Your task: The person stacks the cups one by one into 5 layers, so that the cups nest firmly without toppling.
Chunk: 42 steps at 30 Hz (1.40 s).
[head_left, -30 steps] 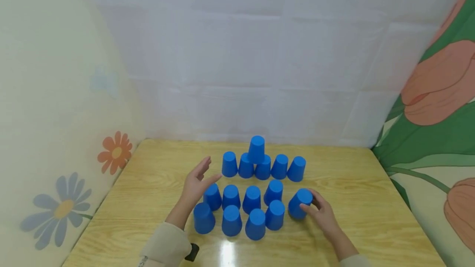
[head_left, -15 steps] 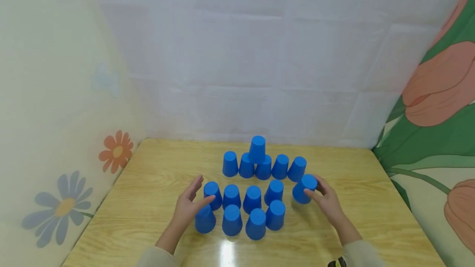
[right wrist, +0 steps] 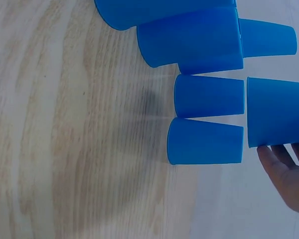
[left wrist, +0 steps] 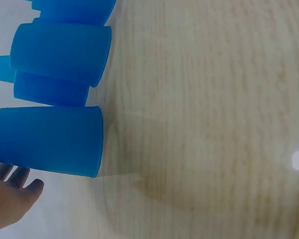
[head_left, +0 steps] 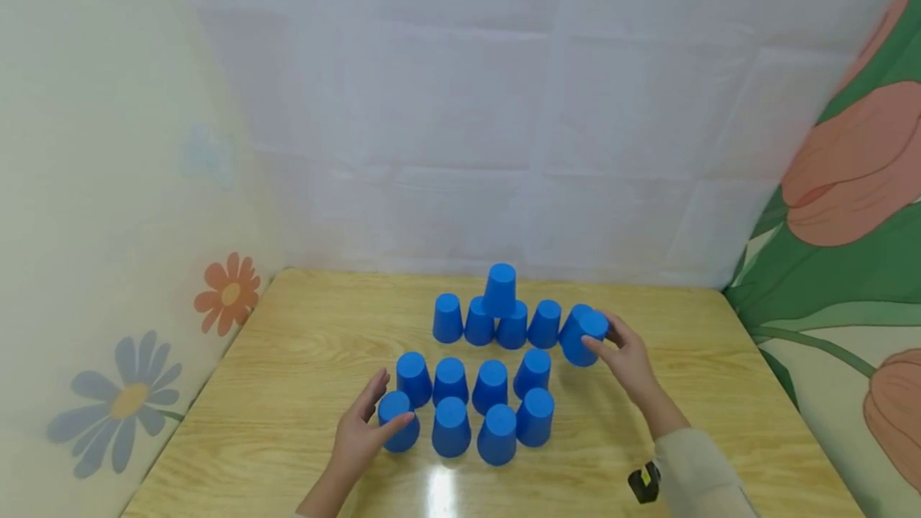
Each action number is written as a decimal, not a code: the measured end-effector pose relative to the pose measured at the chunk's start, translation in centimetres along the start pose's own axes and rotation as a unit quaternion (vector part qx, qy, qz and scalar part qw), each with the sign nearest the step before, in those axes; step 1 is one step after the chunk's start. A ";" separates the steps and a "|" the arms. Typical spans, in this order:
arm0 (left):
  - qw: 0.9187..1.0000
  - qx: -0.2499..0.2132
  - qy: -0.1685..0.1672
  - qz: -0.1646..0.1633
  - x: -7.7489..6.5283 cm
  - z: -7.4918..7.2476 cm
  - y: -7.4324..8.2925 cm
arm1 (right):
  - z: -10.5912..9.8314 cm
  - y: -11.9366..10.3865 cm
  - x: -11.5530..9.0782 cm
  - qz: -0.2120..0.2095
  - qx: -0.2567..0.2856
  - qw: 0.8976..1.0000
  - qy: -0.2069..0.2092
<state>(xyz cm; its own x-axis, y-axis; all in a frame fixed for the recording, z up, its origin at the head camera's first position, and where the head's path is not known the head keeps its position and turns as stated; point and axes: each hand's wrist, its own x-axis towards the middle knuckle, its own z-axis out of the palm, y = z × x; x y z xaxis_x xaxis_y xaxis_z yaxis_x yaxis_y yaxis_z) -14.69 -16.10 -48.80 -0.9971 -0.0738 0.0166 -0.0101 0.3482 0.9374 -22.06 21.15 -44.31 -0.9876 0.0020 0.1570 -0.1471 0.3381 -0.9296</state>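
Note:
My right hand (head_left: 627, 358) grips a blue plastic cup (head_left: 581, 344), upside down, by its side near the right end of the back row. In the right wrist view this held cup (right wrist: 279, 112) is raised above the level of two row cups (right wrist: 207, 142), with the fingertips at its lower edge in the picture. My left hand (head_left: 356, 435) is spread around the front-left cup (head_left: 395, 404), thumb in front and fingers at its left. The left wrist view has the fingertips right at that cup's (left wrist: 47, 141) side, the thumb apart from it.
Several inverted blue cups stand in a back row (head_left: 448, 318), with one cup (head_left: 500, 291) stacked across two of them. Closer stand a middle row (head_left: 492, 387) and a front row (head_left: 451, 428). All are on a wooden table (head_left: 288, 366) before a white backdrop (head_left: 460, 142).
My right hand has carried its cup away from me, from beside the middle row to the back row's right end. My left hand has come back toward me to the front-left cup.

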 end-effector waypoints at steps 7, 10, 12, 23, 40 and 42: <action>0.999 0.013 0.002 -0.035 -0.3 0.4 -0.6 | 0.4 -0.1 1.2 -0.020 -0.004 1.000 0.001; 0.999 0.018 0.008 -0.036 -0.3 0.5 -0.9 | 0.5 -0.2 1.8 -0.029 -0.004 1.000 0.000; 0.999 0.020 0.010 -0.038 -0.4 0.6 -1.0 | 0.7 -0.4 2.1 -0.028 -0.006 1.000 -0.002; 0.999 0.018 0.016 -0.047 -0.6 0.8 -1.7 | 1.8 -1.0 3.9 -0.031 0.004 0.999 -0.008; 0.998 -0.020 0.025 -0.055 -0.5 1.0 -2.4 | 4.2 -1.9 6.4 0.016 -0.026 0.999 -0.010; 0.998 -0.025 0.025 -0.057 -0.5 1.0 -2.4 | 4.4 -2.1 6.6 0.017 -0.030 0.999 -0.009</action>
<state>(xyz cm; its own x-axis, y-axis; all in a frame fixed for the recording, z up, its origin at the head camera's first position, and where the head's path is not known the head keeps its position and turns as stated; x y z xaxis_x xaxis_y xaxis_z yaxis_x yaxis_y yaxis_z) -14.22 -15.99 -51.40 -0.9847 -0.1573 -0.0745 -0.1179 0.2881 0.9503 -28.47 16.36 -42.82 -0.9929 -0.0019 0.1191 -0.1102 0.3937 -0.9126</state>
